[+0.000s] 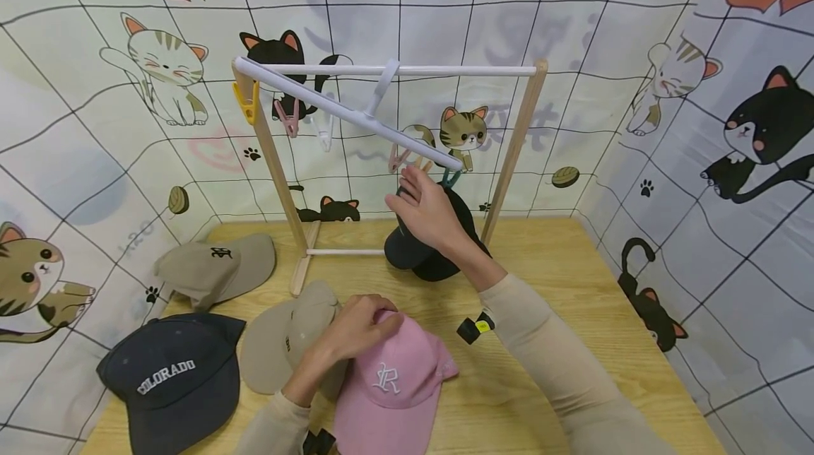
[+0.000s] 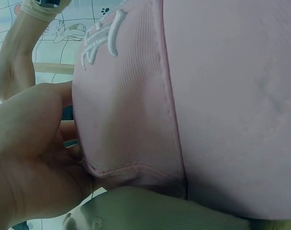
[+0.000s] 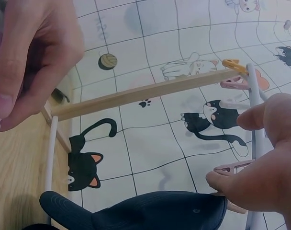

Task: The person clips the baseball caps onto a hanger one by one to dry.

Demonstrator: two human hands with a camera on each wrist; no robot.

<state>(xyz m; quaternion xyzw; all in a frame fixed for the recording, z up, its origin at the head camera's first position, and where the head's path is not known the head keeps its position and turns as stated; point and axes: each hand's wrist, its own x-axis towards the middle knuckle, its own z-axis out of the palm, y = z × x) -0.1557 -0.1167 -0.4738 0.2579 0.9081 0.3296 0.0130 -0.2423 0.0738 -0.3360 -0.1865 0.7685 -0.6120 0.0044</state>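
Observation:
My left hand (image 1: 359, 328) grips the crown of a pink cap (image 1: 396, 379) with a white stitched letter; the cap fills much of the left wrist view. My right hand (image 1: 429, 209) is raised just below the low end of a tilted white hanger (image 1: 350, 114), fingers apart and loosely extended. Behind that hand a black cap (image 1: 407, 249) hangs beneath the hanger, partly hidden. A green clip (image 1: 451, 178) is near the top of the black cap. In the right wrist view, thumb and finger stand apart near a pink clip (image 3: 231, 168).
The hanger hooks over the white rail (image 1: 458, 71) of a wooden stand (image 1: 273, 158). A yellow clip (image 1: 246, 103) and other clips hang from it. Beige caps (image 1: 216, 268) and a dark Colorado cap (image 1: 174, 377) lie on the table's left. A small black item (image 1: 469, 331) is beside the right sleeve.

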